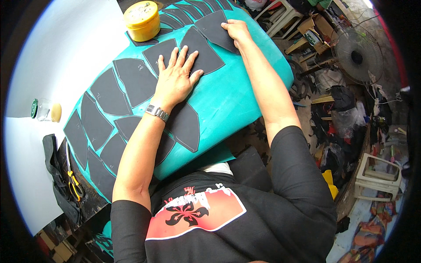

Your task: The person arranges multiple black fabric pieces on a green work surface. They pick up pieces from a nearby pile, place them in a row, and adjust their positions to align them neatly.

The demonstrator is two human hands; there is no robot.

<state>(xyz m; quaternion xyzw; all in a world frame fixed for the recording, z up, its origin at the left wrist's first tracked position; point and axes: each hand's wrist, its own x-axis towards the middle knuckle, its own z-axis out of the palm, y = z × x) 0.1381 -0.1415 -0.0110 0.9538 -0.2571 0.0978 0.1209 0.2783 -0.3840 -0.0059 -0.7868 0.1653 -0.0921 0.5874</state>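
Observation:
A turquoise sheet (228,101) covers the worktable, with several black cut pieces laid edge to edge on it. My left hand (175,76) lies flat, fingers spread, across two of these black pieces (201,52) near the middle. My right hand (236,30) presses its fingertips on the edge of another black piece (215,27) farther away. Neither hand grips anything. A metal watch (157,112) sits on my left wrist.
A yellow round tin (141,19) stands at the far end of the sheet. Yellow-handled scissors (73,182) lie at the left edge, beside a clear jar (46,110). To the right stand a fan (357,55), a white stool (378,175) and floor clutter.

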